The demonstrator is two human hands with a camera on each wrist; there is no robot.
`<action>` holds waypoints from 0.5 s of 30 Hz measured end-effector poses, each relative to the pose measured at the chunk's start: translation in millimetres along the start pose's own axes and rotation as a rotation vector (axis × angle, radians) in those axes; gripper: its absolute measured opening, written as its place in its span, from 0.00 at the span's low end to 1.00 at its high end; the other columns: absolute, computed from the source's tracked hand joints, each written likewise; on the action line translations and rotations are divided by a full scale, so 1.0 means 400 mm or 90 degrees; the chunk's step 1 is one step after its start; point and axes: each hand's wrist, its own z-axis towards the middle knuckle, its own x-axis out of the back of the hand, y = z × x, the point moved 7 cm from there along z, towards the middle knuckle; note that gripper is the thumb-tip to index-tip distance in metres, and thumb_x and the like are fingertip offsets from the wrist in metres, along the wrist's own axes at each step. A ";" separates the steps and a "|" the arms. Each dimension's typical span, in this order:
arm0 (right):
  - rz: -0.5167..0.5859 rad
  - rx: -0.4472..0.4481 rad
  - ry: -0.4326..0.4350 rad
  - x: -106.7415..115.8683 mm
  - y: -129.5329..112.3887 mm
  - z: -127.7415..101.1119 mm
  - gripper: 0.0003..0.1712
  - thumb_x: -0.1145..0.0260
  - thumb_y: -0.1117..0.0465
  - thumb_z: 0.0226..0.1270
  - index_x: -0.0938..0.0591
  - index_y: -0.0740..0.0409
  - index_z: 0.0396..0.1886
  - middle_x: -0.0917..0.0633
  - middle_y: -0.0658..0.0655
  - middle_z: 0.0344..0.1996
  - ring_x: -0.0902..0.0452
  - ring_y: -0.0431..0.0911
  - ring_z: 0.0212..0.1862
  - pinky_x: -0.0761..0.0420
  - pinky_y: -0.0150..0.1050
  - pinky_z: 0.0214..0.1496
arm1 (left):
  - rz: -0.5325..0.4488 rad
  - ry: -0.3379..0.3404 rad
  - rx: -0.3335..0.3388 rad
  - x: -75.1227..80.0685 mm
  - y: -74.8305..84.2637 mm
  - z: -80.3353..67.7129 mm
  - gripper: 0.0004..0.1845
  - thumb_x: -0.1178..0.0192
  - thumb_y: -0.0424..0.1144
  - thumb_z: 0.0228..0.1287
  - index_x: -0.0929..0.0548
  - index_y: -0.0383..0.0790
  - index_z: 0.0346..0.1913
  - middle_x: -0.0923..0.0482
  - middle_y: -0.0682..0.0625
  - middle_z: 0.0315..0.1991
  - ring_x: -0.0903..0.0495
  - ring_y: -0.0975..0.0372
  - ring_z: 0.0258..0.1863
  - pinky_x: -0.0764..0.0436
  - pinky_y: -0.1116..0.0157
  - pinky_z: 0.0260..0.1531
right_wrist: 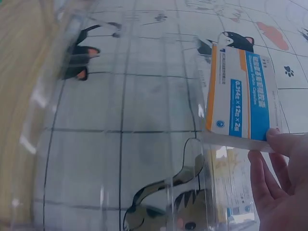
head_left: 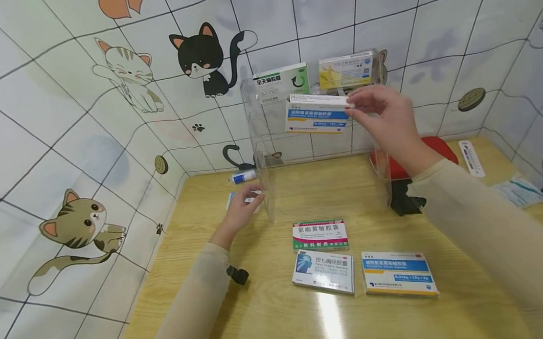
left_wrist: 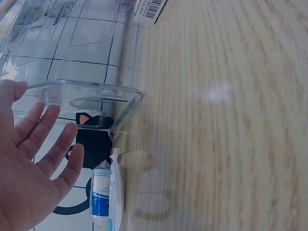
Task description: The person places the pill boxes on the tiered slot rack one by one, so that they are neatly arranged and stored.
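My right hand (head_left: 384,115) pinches the right end of a blue-and-white medicine box (head_left: 317,115) between thumb and fingers, up at the clear acrylic stand (head_left: 265,185). In the right wrist view the held box (right_wrist: 240,94) appears end-on to the thumb, in front of a yellow-and-white box (right_wrist: 233,178). On the stand's upper level lean a green-and-white box (head_left: 281,82) and the yellow-and-white box (head_left: 346,71). Beside the stand's left panel is my left hand (head_left: 243,207); in the left wrist view its fingers (left_wrist: 57,144) are spread loosely near the clear edge, holding nothing.
On the table before the stand lie a green-and-pink box (head_left: 320,235), a white-and-blue box (head_left: 324,271) and another blue-and-white box (head_left: 399,274). A small tube (head_left: 244,176) lies left of the stand. To the right are a red object (head_left: 436,150), a thermometer-like pack (head_left: 471,159) and a plastic packet (head_left: 519,192).
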 end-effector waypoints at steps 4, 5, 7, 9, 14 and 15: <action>0.027 -0.014 0.026 -0.034 -0.008 0.047 0.15 0.25 0.58 0.66 0.11 0.56 0.51 0.15 0.50 0.55 0.16 0.34 0.49 0.18 0.25 0.55 | 0.004 -0.002 0.005 -0.004 0.004 -0.005 0.20 0.41 0.48 0.78 0.21 0.40 0.63 0.20 0.44 0.63 0.20 0.49 0.61 0.21 0.45 0.59; 0.024 -0.009 0.029 -0.042 -0.011 0.056 0.14 0.25 0.58 0.67 0.11 0.57 0.50 0.15 0.50 0.55 0.16 0.34 0.49 0.18 0.26 0.56 | 0.005 -0.002 0.005 -0.004 0.005 -0.005 0.20 0.41 0.48 0.78 0.21 0.39 0.63 0.20 0.44 0.64 0.20 0.49 0.61 0.21 0.45 0.59; 0.017 -0.002 0.028 -0.060 -0.016 0.074 0.14 0.26 0.58 0.68 0.11 0.57 0.50 0.15 0.50 0.55 0.15 0.35 0.50 0.18 0.27 0.56 | 0.006 -0.003 0.006 -0.005 0.004 -0.004 0.22 0.41 0.48 0.78 0.21 0.38 0.64 0.20 0.44 0.64 0.20 0.49 0.61 0.21 0.45 0.59; 0.004 0.008 0.024 -0.077 -0.018 0.091 0.13 0.26 0.59 0.68 0.11 0.58 0.50 0.15 0.50 0.55 0.15 0.37 0.52 0.18 0.29 0.57 | 0.010 -0.006 0.006 -0.006 0.003 -0.003 0.23 0.41 0.48 0.78 0.22 0.37 0.65 0.21 0.44 0.64 0.20 0.49 0.61 0.21 0.45 0.59; -0.053 -0.009 -0.011 -0.121 -0.004 0.128 0.14 0.28 0.57 0.70 0.11 0.55 0.52 0.16 0.48 0.57 0.14 0.41 0.52 0.17 0.30 0.58 | 0.012 -0.012 0.009 -0.006 0.000 -0.001 0.24 0.42 0.48 0.78 0.23 0.35 0.66 0.21 0.44 0.64 0.21 0.49 0.62 0.22 0.44 0.60; -0.062 -0.014 -0.020 -0.130 0.000 0.134 0.14 0.28 0.56 0.71 0.11 0.54 0.52 0.16 0.48 0.58 0.14 0.41 0.52 0.17 0.31 0.57 | 0.012 -0.013 0.010 -0.005 0.000 -0.001 0.24 0.42 0.48 0.78 0.23 0.35 0.66 0.21 0.44 0.64 0.21 0.49 0.62 0.22 0.44 0.60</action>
